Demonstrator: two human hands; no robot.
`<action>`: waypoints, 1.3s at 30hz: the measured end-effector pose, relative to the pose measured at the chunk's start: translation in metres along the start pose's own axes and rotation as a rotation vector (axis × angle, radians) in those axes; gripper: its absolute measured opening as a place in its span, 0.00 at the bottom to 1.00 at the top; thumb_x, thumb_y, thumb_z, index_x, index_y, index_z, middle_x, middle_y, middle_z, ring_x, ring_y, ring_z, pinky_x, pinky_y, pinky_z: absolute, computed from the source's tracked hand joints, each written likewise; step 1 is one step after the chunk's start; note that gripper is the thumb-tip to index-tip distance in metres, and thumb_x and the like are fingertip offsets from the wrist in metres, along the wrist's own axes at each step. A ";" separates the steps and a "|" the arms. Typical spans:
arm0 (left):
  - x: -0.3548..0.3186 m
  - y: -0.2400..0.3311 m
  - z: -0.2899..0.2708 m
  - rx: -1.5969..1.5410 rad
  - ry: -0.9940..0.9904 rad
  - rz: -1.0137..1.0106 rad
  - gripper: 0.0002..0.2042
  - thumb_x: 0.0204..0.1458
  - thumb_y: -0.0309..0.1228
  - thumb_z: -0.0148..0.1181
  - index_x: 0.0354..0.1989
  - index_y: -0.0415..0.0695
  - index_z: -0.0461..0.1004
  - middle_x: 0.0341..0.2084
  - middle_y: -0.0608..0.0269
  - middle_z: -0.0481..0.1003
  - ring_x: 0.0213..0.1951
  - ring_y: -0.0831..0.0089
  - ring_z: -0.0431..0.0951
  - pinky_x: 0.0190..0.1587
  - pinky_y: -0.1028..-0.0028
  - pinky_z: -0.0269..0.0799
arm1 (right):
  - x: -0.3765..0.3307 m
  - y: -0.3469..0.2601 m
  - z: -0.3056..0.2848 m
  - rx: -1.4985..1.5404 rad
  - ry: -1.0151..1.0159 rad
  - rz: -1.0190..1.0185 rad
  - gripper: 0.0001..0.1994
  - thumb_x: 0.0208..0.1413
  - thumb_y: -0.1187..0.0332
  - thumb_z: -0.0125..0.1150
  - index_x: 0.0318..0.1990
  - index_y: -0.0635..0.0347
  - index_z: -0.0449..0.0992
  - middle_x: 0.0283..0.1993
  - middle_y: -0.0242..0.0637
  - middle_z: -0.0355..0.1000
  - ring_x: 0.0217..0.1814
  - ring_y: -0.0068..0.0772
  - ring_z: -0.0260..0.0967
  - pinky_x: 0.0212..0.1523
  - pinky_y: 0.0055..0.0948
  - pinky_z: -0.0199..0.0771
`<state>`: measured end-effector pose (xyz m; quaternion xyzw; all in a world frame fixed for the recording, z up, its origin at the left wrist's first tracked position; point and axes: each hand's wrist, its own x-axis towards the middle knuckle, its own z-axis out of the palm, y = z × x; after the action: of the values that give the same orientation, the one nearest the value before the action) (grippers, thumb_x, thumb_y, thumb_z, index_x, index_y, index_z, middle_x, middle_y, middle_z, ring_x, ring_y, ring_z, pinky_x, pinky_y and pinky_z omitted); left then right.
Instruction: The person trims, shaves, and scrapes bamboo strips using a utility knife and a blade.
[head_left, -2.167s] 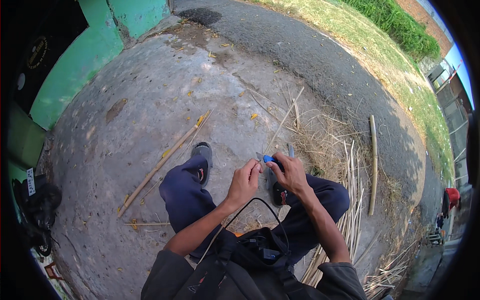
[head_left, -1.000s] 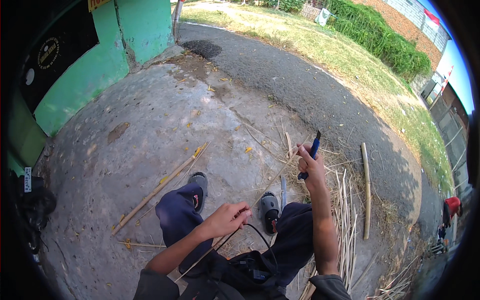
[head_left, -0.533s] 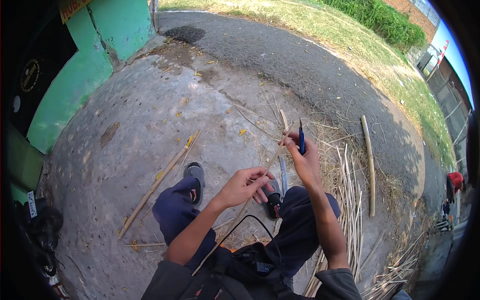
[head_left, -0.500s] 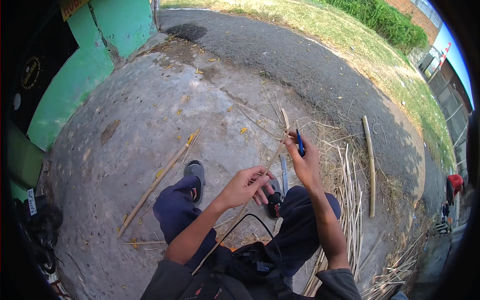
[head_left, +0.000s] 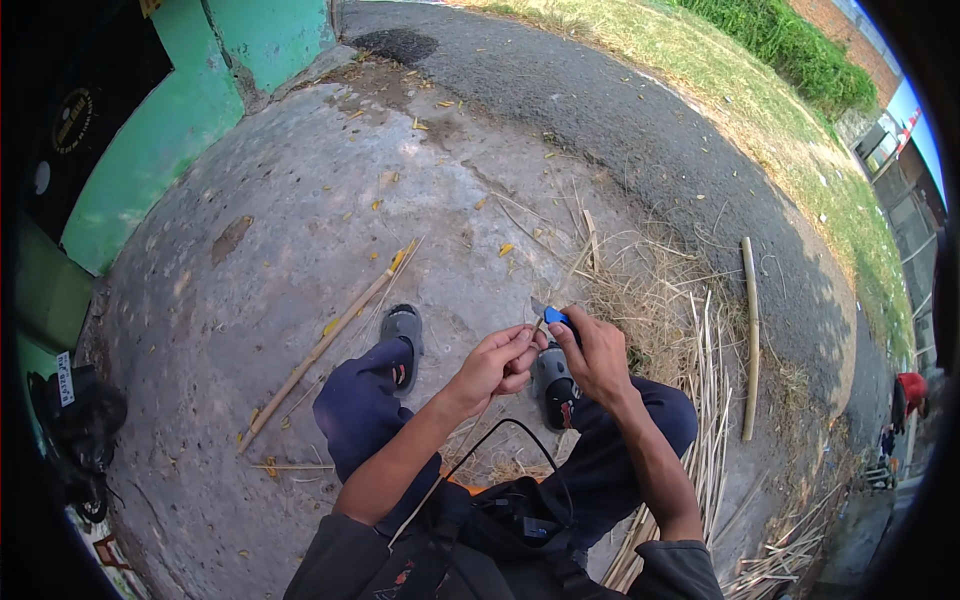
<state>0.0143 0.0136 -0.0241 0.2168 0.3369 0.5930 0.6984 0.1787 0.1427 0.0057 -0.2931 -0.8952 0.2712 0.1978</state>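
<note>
My left hand pinches a thin, pale bamboo strip between thumb and fingers. The strip's lower part slants down past my lap to my left side. Close beside it, my right hand is closed around a small blue-handled knife. Its short blade points up and left, next to the strip's end by my left fingertips. Whether the blade touches the strip, I cannot tell. Both hands are above my right shoe, between my knees.
Split strips lie in a long bundle right of my leg, with fibre shavings above them. A bamboo pole lies farther right, another stick at left. A green wall stands at far left; a person in red is at far right.
My right hand has come down and closer to my left hand, turning the blue knife toward the strip. My left fingers have closed into a tighter pinch. The view has shifted slightly.
</note>
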 end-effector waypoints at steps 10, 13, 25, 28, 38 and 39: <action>-0.003 0.001 0.000 0.038 0.000 0.030 0.11 0.75 0.39 0.46 0.49 0.45 0.71 0.19 0.79 0.53 0.15 0.88 0.47 0.18 0.80 0.42 | 0.003 0.018 0.000 0.025 0.240 0.097 0.19 0.72 0.50 0.55 0.45 0.60 0.77 0.25 0.43 0.75 0.25 0.47 0.74 0.29 0.41 0.68; -0.002 0.001 0.001 0.064 0.002 0.041 0.11 0.75 0.38 0.46 0.48 0.45 0.71 0.19 0.79 0.53 0.15 0.88 0.48 0.17 0.80 0.43 | 0.010 0.040 -0.011 0.766 0.244 0.320 0.19 0.73 0.51 0.55 0.44 0.60 0.77 0.25 0.30 0.73 0.21 0.23 0.63 0.25 0.27 0.60; -0.007 0.002 0.009 0.270 -0.190 -0.072 0.15 0.76 0.38 0.45 0.59 0.42 0.69 0.22 0.74 0.62 0.18 0.84 0.64 0.21 0.80 0.60 | 0.012 0.029 -0.012 0.956 0.096 0.405 0.15 0.65 0.62 0.70 0.51 0.62 0.84 0.33 0.21 0.80 0.20 0.06 0.50 0.21 0.17 0.46; -0.012 0.009 0.007 0.401 -0.182 -0.094 0.16 0.74 0.38 0.49 0.62 0.40 0.68 0.27 0.68 0.73 0.26 0.80 0.77 0.28 0.77 0.74 | 0.014 0.022 -0.015 0.982 0.183 0.393 0.13 0.65 0.63 0.70 0.50 0.63 0.84 0.33 0.21 0.80 0.20 0.06 0.50 0.21 0.17 0.45; -0.035 0.026 -0.014 0.681 -0.121 -0.168 0.10 0.69 0.30 0.59 0.49 0.36 0.78 0.34 0.61 0.83 0.35 0.76 0.84 0.40 0.76 0.80 | 0.017 0.033 -0.002 0.663 0.363 0.154 0.14 0.67 0.61 0.67 0.49 0.65 0.83 0.33 0.25 0.80 0.26 0.16 0.65 0.30 0.25 0.66; -0.032 0.025 -0.016 0.675 -0.116 -0.169 0.10 0.69 0.30 0.59 0.49 0.36 0.78 0.34 0.61 0.83 0.35 0.76 0.84 0.40 0.76 0.80 | 0.014 0.031 0.002 0.562 0.384 0.151 0.14 0.68 0.60 0.65 0.50 0.64 0.83 0.33 0.27 0.80 0.28 0.20 0.68 0.32 0.28 0.69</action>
<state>-0.0166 -0.0143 -0.0099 0.4402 0.4906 0.3749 0.6519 0.1804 0.1716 -0.0112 -0.3384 -0.7077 0.4611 0.4147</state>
